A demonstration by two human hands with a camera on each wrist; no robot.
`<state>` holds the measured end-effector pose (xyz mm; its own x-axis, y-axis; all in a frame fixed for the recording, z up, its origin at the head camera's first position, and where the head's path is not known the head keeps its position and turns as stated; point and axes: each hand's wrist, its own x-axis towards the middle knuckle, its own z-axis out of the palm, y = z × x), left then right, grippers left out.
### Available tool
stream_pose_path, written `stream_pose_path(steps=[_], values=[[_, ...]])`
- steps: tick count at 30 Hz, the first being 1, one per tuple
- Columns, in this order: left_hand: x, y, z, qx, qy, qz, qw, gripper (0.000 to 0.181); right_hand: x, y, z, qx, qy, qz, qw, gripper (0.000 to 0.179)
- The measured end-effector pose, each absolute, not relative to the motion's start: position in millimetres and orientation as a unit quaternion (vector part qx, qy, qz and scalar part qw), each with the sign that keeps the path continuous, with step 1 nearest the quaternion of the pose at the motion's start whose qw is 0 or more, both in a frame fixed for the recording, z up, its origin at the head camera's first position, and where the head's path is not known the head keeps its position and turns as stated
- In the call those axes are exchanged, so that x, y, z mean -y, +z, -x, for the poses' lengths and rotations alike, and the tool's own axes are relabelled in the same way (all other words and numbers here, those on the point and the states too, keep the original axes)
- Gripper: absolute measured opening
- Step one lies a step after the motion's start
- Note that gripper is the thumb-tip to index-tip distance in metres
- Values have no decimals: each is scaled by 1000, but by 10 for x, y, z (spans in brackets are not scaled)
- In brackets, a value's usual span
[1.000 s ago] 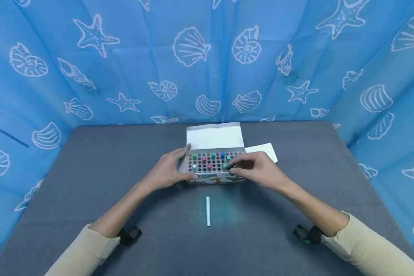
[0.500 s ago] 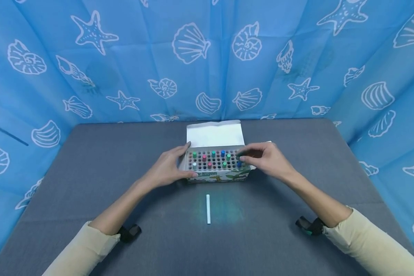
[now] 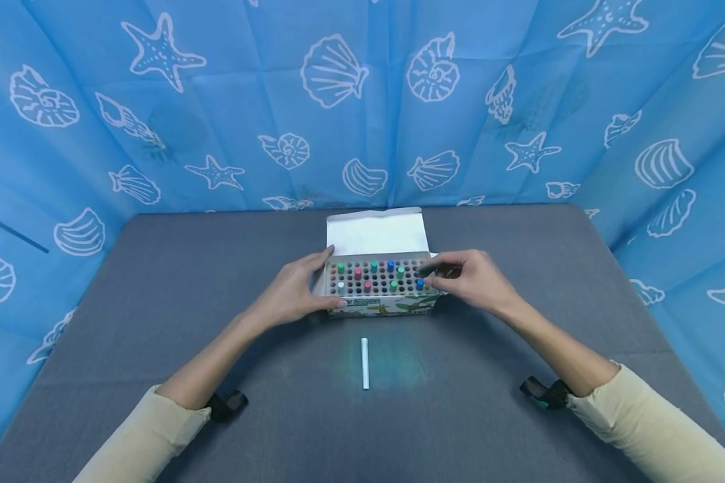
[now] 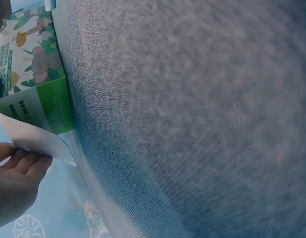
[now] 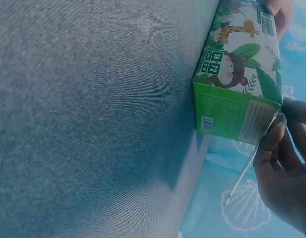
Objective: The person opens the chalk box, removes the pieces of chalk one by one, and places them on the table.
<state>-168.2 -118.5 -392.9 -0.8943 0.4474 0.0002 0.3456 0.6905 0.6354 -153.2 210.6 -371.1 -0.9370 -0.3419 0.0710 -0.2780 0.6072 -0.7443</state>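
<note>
An open cardboard box (image 3: 389, 307) with an animal print stands mid-table, its top a panel of round holes. Several coloured sticks that look like chalk stand in it, including a blue stick (image 3: 419, 284) at the right end and a white stick (image 3: 341, 287) at the left. My left hand (image 3: 305, 285) grips the box's left end, thumb on the front, index finger at the back corner. Over the right end, my right hand (image 3: 474, 280) has bent fingers, with nothing visible between them; its thumb tip is beside the blue stick. A loose white stick (image 3: 365, 363) lies in front.
The box's white lid (image 3: 377, 233) is folded back. Side flaps stick out, one flap (image 4: 36, 136) by the left fingers and another flap (image 5: 242, 176) beside the right thumb. A blue shell-print curtain (image 3: 399, 121) hangs behind the grey tabletop (image 3: 248, 241).
My right hand has moved right, away from the green sticks, past the blue stick, which now shows fully. My left hand has stayed on the box. The view has tilted slightly.
</note>
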Motion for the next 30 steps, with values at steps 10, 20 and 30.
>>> stream_pose_path(steps=[10,20,30], values=[[1179,-3948,1684,-918,325,-216,76,104,-2065,-3753,1531,-903,-381,188,59,22],[1183,-3949,1686,-917,328,-216,75,104,-2024,-3739,1569,-915,-343,206,50,21],[1173,-3947,1692,-917,326,-216,74,103,-1995,-3827,1535,-907,-307,281,-65,19]])
